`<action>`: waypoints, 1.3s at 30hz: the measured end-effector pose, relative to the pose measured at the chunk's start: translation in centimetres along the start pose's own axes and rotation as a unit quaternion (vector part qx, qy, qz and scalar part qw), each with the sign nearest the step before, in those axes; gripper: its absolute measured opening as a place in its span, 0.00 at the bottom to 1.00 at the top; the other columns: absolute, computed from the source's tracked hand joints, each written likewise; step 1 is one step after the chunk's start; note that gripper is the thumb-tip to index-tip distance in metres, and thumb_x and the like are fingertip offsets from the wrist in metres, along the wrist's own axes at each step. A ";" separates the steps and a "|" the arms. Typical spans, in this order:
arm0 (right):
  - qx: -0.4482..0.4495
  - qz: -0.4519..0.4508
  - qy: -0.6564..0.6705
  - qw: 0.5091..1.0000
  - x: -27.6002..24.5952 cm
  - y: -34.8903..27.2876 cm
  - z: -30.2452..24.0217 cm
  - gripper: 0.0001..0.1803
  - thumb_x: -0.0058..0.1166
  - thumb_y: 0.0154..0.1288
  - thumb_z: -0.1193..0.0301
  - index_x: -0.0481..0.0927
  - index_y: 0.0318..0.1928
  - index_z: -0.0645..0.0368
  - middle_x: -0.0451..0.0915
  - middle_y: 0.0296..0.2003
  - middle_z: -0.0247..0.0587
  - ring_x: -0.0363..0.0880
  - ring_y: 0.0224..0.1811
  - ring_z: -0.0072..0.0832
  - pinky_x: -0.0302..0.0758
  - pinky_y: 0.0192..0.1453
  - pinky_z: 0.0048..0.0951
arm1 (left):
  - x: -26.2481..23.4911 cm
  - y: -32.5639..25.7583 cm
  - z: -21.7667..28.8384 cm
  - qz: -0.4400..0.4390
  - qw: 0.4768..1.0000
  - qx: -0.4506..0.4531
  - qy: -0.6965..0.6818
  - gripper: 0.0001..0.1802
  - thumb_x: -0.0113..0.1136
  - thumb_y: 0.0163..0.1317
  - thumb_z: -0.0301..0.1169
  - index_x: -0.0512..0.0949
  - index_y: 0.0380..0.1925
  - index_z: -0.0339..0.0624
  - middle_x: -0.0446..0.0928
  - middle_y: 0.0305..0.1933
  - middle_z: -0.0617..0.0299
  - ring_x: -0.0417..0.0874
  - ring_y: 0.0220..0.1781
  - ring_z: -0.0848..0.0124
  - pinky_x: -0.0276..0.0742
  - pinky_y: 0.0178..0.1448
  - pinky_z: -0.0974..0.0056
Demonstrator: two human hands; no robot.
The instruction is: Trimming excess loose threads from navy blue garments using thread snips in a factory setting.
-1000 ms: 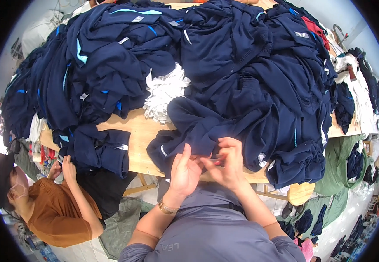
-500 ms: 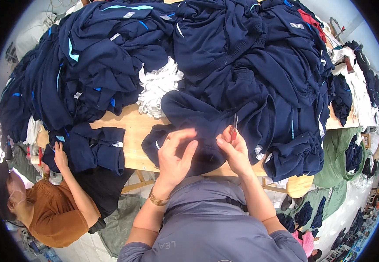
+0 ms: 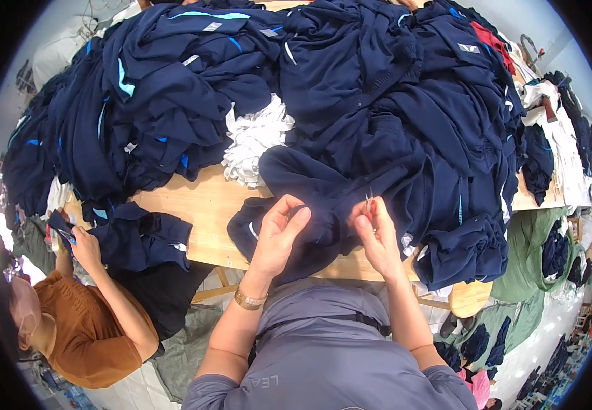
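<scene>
A dark navy garment (image 3: 323,198) lies spread at the near edge of the wooden table (image 3: 204,212), in front of me. My left hand (image 3: 279,232) pinches a fold of its fabric between thumb and fingers. My right hand (image 3: 374,236) holds small thread snips (image 3: 368,202) with their metal tips pointing up, just above the same garment. A gold bracelet sits on my left wrist.
Big heaps of navy garments with light blue stripes (image 3: 173,89) cover the table's far side, with a white cloth bundle (image 3: 258,140) among them. At the lower left a person in an orange top (image 3: 84,328) handles another navy piece (image 3: 139,236). More garments lie on the right.
My hands have drawn apart along the garment. The right hand has lifted the snips upright, and the left has shifted its pinch on the fabric.
</scene>
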State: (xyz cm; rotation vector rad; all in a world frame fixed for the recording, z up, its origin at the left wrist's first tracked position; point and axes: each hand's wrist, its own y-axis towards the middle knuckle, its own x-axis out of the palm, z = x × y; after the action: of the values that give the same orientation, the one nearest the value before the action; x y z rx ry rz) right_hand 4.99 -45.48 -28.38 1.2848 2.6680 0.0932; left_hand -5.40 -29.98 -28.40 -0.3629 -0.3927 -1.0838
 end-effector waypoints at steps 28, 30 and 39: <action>-0.167 -0.182 -0.315 0.916 -0.7 1.4 -3.1 0.22 0.55 0.57 0.52 0.67 0.25 0.59 0.70 0.18 0.39 0.71 0.18 0.38 0.65 0.22 0.33 | 0.2 -0.4 2.1 -0.006 0.995 -0.005 0.099 0.05 0.58 0.60 0.26 0.72 0.31 0.38 0.73 0.31 0.71 0.70 0.32 0.86 0.67 0.36 0.79; -0.168 -0.187 -0.322 0.913 -0.7 1.4 -3.1 0.22 0.55 0.57 0.53 0.67 0.25 0.59 0.70 0.18 0.40 0.71 0.18 0.38 0.65 0.22 0.33 | 0.2 -0.4 2.2 -0.003 0.994 -0.002 0.106 0.05 0.58 0.60 0.27 0.72 0.31 0.38 0.73 0.30 0.71 0.70 0.32 0.86 0.67 0.36 0.79; -0.116 -0.167 -0.275 0.940 -1.0 1.0 -2.4 0.22 0.54 0.59 0.54 0.66 0.24 0.59 0.68 0.17 0.40 0.69 0.18 0.38 0.64 0.22 0.32 | -0.1 -0.2 2.0 0.023 0.996 -0.002 0.089 0.06 0.57 0.61 0.27 0.71 0.31 0.37 0.72 0.30 0.70 0.69 0.32 0.86 0.66 0.36 0.79</action>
State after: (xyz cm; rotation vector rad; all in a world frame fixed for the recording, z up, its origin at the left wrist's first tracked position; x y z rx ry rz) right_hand 5.87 -45.56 -25.72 0.6467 2.2590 0.0002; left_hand -5.85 -29.02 -26.72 -0.2749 -0.2230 -1.0628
